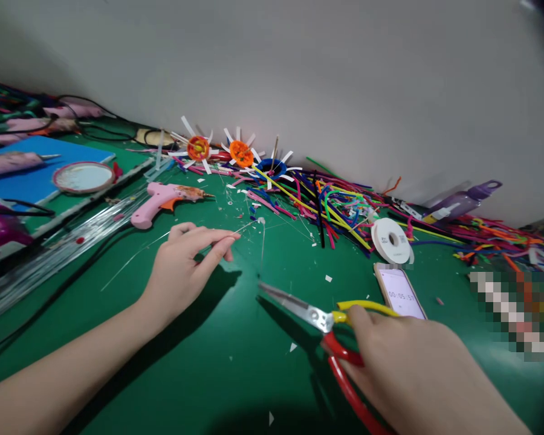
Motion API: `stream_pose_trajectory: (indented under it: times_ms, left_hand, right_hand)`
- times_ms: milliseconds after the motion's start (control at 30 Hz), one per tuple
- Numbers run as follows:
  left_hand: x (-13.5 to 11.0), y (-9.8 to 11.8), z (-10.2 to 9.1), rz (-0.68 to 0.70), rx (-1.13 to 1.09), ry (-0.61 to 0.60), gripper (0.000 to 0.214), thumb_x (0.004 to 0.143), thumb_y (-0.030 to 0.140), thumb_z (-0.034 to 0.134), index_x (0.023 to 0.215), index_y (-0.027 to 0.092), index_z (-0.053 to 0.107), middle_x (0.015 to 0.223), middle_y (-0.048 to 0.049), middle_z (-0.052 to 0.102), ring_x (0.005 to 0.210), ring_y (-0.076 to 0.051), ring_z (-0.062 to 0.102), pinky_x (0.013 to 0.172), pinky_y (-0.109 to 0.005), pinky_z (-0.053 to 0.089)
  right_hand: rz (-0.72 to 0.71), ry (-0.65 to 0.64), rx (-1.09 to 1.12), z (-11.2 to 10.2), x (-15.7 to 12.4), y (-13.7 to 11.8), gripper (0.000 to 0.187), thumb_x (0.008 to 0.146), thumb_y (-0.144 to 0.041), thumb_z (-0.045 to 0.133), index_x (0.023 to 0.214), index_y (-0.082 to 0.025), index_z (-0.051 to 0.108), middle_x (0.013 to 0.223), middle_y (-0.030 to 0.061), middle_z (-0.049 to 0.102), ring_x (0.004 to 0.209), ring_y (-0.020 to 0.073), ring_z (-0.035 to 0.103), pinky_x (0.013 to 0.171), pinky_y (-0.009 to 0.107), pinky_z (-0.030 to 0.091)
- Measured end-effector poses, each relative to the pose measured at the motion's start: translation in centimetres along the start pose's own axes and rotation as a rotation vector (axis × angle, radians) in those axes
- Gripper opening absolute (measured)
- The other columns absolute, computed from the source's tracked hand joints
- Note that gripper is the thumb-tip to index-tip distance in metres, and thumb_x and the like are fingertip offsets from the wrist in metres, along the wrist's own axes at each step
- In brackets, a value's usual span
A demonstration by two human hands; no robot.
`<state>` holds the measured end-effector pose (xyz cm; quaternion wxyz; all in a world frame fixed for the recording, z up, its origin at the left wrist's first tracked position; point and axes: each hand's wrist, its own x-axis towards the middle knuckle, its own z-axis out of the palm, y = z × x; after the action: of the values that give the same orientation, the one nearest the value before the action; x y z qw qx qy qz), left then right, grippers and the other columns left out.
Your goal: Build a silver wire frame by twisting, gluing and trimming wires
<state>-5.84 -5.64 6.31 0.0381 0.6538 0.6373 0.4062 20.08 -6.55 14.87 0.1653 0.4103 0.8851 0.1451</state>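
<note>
My left hand (188, 260) hovers over the green table (217, 374) with thumb and forefinger pinched on a thin clear stick (247, 228) that carries a small white scrap at its tip. My right hand (408, 356) grips a pair of scissors (320, 317) with one yellow and one red handle; the blades are nearly together and point left toward the stick's tip, a short way below it.
A pink glue gun (163, 199) lies behind my left hand. Finished paper flowers (240, 152) and a heap of coloured pipe cleaners (335, 205) line the wall. A white tape roll (392, 240), a phone (401, 293) and a purple bottle (462, 204) lie right. Clear sticks (58, 241) lie left.
</note>
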Motion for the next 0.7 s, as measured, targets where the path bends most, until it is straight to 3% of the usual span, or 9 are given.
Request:
stream_pose_trajectory:
  times_ms: [100, 267, 367, 433, 533, 633, 700]
  left_hand:
    - [-0.3, 0.5, -0.1, -0.097, -0.031, -0.039, 0.022, 0.089, 0.037, 0.047, 0.088, 0.028, 0.067, 0.071, 0.0047, 0.070, 0.077, -0.017, 0.057, 0.078, -0.034, 0.042]
    - [-0.7, 1.1, 0.3, -0.186, -0.124, -0.172, 0.025, 0.089, 0.040, 0.045, 0.094, 0.027, 0.065, 0.073, 0.0022, 0.071, 0.085, -0.020, 0.057, 0.071, -0.032, 0.044]
    - [-0.8, 1.4, 0.4, -0.192, -0.151, -0.227, 0.026, 0.088, 0.042, 0.045, 0.088, 0.026, 0.066, 0.076, 0.0008, 0.071, 0.086, -0.020, 0.056, 0.064, -0.030, 0.045]
    - [-0.9, 1.5, 0.4, -0.194, -0.156, -0.246, 0.027, 0.087, 0.042, 0.046, 0.084, 0.026, 0.066, 0.079, 0.0007, 0.071, 0.085, -0.020, 0.056, 0.059, -0.027, 0.045]
    - [-0.9, 1.4, 0.4, -0.172, -0.153, -0.263, 0.026, 0.086, 0.043, 0.047, 0.084, 0.026, 0.066, 0.078, 0.0014, 0.071, 0.082, -0.019, 0.058, 0.064, -0.029, 0.046]
    - [-0.8, 1.2, 0.5, -0.169, -0.143, -0.285, 0.029, 0.086, 0.046, 0.046, 0.083, 0.025, 0.066, 0.077, 0.0014, 0.071, 0.082, -0.019, 0.059, 0.072, -0.031, 0.046]
    - [-0.8, 0.9, 0.5, -0.189, -0.153, -0.295, 0.033, 0.087, 0.048, 0.043, 0.084, 0.024, 0.066, 0.078, 0.0007, 0.071, 0.080, -0.019, 0.059, 0.073, -0.032, 0.046]
  right_hand:
    - [0.113, 0.068, -0.075, 0.1, -1.1, 2.2, 0.016, 0.069, -0.031, 0.061, 0.059, -0.022, 0.052, 0.039, 0.0021, 0.052, 0.032, 0.0199, 0.052, 0.041, 0.028, 0.009]
    - [0.404, 0.220, -0.200, 0.9, -2.2, 4.8, 0.035, 0.071, -0.060, 0.054, 0.068, -0.025, 0.057, 0.039, 0.0036, 0.047, 0.033, 0.0226, 0.045, 0.044, 0.028, 0.012]
    - [0.416, 0.283, -0.107, 0.4, -1.2, 4.6, 0.036, 0.071, -0.059, 0.055, 0.062, -0.023, 0.055, 0.039, 0.0015, 0.042, 0.033, 0.0165, 0.038, 0.045, 0.027, 0.011]
    - [0.378, 0.348, 0.084, 0.1, 0.3, 3.9, 0.038, 0.073, -0.060, 0.054, 0.065, -0.022, 0.056, 0.041, -0.0003, 0.041, 0.036, 0.0141, 0.037, 0.046, 0.026, 0.014]
    - [0.331, 0.455, 0.634, 0.9, 3.5, 2.5, 0.042, 0.072, -0.061, 0.058, 0.068, -0.019, 0.056, 0.048, -0.0020, 0.046, 0.042, 0.0101, 0.037, 0.045, 0.023, 0.024]
    - [0.412, 0.486, 1.211, 3.6, 7.2, 0.8, 0.039, 0.074, -0.056, 0.060, 0.074, -0.017, 0.058, 0.053, -0.0037, 0.047, 0.045, 0.0085, 0.036, 0.043, 0.021, 0.028]
    - [0.481, 0.536, 1.464, 5.8, 9.1, 0.0, 0.037, 0.071, -0.052, 0.064, 0.076, -0.016, 0.058, 0.052, -0.0055, 0.044, 0.045, 0.0074, 0.034, 0.041, 0.020, 0.027]
